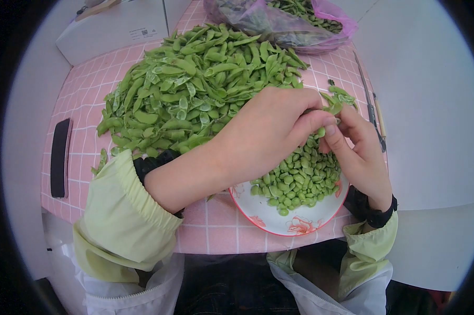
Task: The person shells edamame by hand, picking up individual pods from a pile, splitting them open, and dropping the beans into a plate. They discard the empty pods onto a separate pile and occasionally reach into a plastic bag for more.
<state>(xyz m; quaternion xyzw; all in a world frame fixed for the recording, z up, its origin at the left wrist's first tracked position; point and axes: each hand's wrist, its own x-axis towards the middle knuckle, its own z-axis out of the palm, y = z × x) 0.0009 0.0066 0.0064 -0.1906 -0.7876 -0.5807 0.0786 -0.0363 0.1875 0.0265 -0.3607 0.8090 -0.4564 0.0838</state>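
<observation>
Above the plate, my left hand and my right hand meet with fingers pinched on a green bean pod, partly hidden by the fingers. A green bean shows at my left thumb tip. Below them, a white plate with a red rim and flower pattern holds a heap of shelled green beans. A large pile of bean pods spreads behind and left of my left forearm. Several pods lie just beyond my right hand.
A purple plastic bag of pods sits at the back of the pink checked tablecloth. A dark phone lies on the left, a white box stands at back left, and thin stick-like tools lie along the right edge.
</observation>
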